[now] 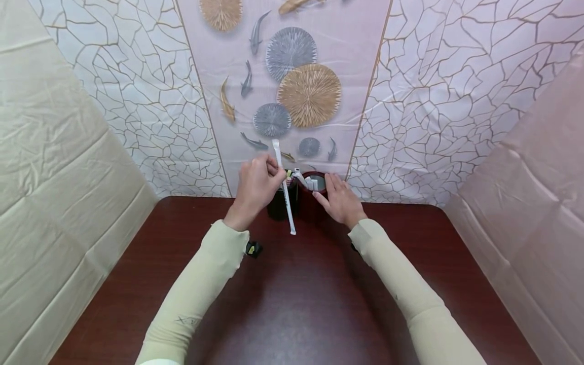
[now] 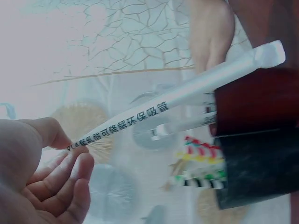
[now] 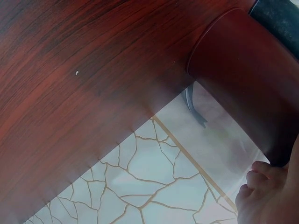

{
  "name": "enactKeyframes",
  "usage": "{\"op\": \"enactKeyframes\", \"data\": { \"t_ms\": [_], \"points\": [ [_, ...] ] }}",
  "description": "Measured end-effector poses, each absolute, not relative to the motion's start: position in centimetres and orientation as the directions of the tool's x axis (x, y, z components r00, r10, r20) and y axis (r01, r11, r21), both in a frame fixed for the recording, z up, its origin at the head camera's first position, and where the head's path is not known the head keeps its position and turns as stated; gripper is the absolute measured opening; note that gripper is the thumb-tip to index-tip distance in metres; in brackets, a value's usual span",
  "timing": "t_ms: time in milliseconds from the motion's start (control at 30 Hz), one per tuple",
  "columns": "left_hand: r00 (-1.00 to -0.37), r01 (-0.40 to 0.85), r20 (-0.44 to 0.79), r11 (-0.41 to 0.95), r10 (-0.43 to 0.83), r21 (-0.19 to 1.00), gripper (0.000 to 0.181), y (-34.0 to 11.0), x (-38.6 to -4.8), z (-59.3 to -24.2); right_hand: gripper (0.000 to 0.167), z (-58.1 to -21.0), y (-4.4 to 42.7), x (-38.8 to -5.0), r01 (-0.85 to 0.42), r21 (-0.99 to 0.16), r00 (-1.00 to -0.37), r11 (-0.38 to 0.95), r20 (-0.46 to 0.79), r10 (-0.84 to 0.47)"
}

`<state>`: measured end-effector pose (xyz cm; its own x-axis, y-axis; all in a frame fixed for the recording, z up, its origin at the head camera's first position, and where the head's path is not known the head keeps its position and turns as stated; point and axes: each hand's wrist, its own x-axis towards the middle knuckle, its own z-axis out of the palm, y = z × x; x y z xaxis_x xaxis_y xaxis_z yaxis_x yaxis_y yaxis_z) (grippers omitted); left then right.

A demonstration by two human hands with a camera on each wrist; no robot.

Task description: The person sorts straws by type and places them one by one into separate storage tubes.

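In the head view my left hand [image 1: 256,183] pinches a paper-wrapped straw [image 1: 288,212] between thumb and fingertips. The white straw, printed with black characters, slants in front of the two cups and above the table. Its wrapped length [image 2: 187,92] crosses the left wrist view, one end at my fingertips. My right hand [image 1: 341,202] touches the right side of a dark red cup [image 3: 247,74] near its rim, fingers fairly straight. White wrapped straws [image 1: 312,182] stand inside that cup. Beside it is a black cup [image 1: 276,209] with colourful striped sticks [image 2: 198,161] poking out.
The dark red wooden table [image 1: 296,304] reaches back to a patterned wall cloth [image 1: 410,101]. Beige cloth panels [image 1: 68,203] close in both sides. A small black device [image 1: 253,249] shows by my left wrist.
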<state>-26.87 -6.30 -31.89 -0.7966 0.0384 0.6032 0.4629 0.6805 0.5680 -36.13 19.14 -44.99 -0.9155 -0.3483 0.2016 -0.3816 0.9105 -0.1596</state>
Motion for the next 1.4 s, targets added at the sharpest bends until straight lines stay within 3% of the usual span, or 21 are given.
{"op": "enactKeyframes", "data": {
  "t_ms": [400,867,1167,1400],
  "points": [
    [-0.546,0.626,0.837,0.684,0.041,0.375,0.008,-5.2,-27.5,-26.9,0.086,-45.1,19.0,-36.1,-0.383,-0.152,-0.914,0.911,0.204,-0.35],
    [-0.396,0.707,0.918,0.64,0.004,0.302,0.01,-3.5,-27.9,-24.6,0.084,-45.1,18.9,-36.1,-0.394,-0.14,-0.905,0.908,0.23,-0.357],
    [-0.375,0.683,0.927,0.671,-0.016,0.289,0.009,-2.2,-29.6,-26.0,0.084,-45.2,18.8,-36.1,-0.387,-0.141,-0.91,0.911,0.221,-0.352],
    [-0.452,0.641,0.892,0.696,-0.001,0.325,0.008,-1.5,-31.0,-27.8,0.085,-45.1,19.0,-36.1,-0.379,-0.137,-0.913,0.915,0.216,-0.346]
  ]
}}
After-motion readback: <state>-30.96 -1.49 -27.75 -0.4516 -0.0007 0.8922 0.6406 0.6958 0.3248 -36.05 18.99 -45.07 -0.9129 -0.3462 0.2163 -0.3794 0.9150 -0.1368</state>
